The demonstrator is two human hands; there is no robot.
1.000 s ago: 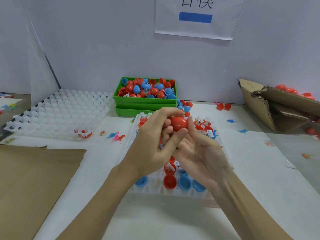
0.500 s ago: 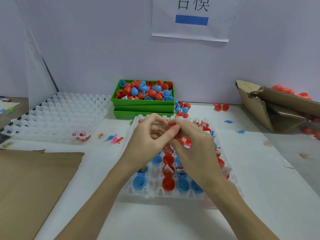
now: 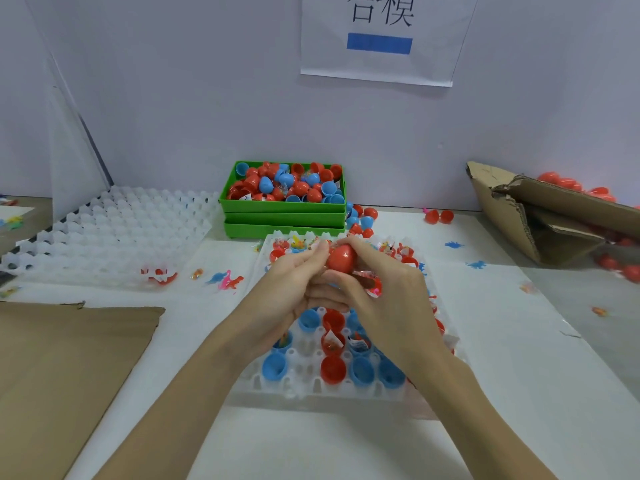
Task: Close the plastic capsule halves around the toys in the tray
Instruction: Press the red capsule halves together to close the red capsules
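Both hands meet above the white cell tray [image 3: 304,389]. Between them is a red plastic capsule [image 3: 341,258], egg-shaped and seemingly closed. My left hand [image 3: 294,292] pinches its left side with thumb and fingertips. My right hand [image 3: 388,296] curls round its right side; a small wrapped toy packet [image 3: 372,284] shows under the right fingers. In the tray, open red halves [image 3: 333,368] and blue halves [image 3: 275,367] sit in the cells, some with wrapped toys inside. The hands hide the tray's middle rows.
Stacked green bins [image 3: 284,209] of red and blue halves stand behind the tray. Empty white cell trays [image 3: 104,233] lie at left, brown cardboard [image 3: 62,368] at near left, a torn carton [image 3: 547,216] with red capsules at right. Small toys [image 3: 228,280] lie scattered.
Half a second ago the hands were low over the tray with little red showing. Now they hold a whole red capsule in plain sight between the fingertips.
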